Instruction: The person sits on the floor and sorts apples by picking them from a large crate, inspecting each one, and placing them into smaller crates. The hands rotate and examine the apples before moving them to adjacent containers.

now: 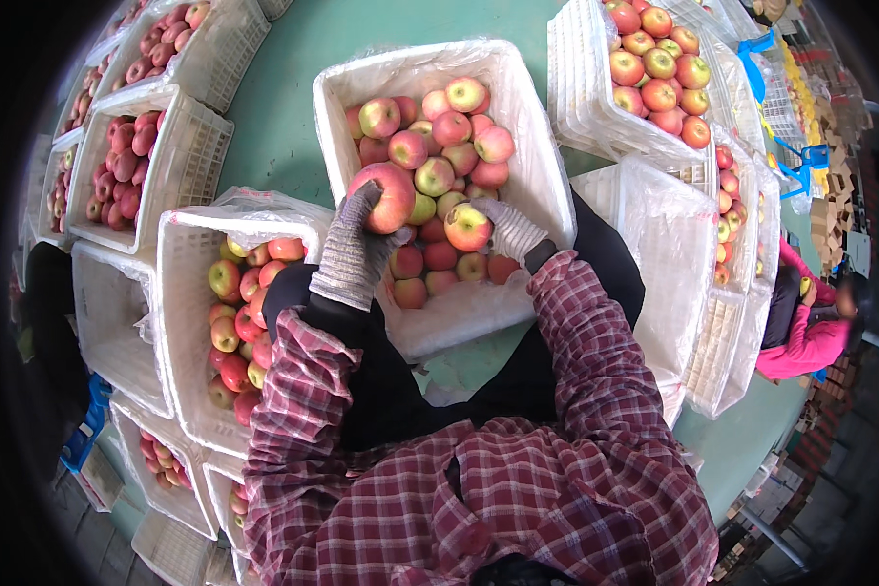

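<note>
In a striped knit glove, my left hand [351,249] grips a large red apple [386,196] above the near left part of the middle crate. My right hand [511,231], gloved the same way, holds a smaller red-yellow apple [468,227] with a brown mark near its stem. Both apples are over a white plastic crate [538,146] lined with clear film, which stands between my knees. Many red and greenish apples [434,176] lie loose inside it.
Close at my left is a crate of mixed apples [225,278], beside an empty crate [113,322]. Crates of redder apples [124,165] stand farther left. A stacked crate of apples [659,95] and a film-lined crate [655,242] are at right. A person in pink [806,329] sits beyond them.
</note>
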Tool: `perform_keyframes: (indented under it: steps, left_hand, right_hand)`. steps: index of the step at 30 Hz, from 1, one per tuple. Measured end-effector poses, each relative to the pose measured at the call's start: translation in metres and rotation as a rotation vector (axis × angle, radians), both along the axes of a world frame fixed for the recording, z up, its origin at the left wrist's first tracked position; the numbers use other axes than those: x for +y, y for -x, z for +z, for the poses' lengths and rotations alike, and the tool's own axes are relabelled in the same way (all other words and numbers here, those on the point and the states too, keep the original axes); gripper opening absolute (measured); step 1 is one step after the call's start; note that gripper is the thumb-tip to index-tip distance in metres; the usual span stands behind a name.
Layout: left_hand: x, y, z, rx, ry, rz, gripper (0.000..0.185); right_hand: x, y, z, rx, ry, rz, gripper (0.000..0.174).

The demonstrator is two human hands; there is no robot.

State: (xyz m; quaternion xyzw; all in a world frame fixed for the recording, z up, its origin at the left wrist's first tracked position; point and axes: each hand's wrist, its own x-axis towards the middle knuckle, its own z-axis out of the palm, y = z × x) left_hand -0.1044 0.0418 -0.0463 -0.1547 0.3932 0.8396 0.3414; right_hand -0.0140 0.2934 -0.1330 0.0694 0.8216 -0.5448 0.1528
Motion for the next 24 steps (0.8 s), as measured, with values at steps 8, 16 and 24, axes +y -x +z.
perform_keyframes:
  steps: [8,16,24]
  left_hand:
    - [-0.004,-0.006,-0.035,0.145,-0.159,0.001,0.065]
    - [0.004,-0.067,0.035,-0.233,-0.599,0.136,0.064]
    - [-0.026,-0.087,0.061,-0.239,-0.589,-0.051,0.074]
  right_hand:
    - [-0.076,-0.019,0.108,-0.179,1.485,-0.449,0.043]
    - [-0.119,-0.051,0.176,0.332,0.104,-0.303,0.062]
    - [-0.118,-0.048,0.192,0.278,0.615,-0.379,0.040]
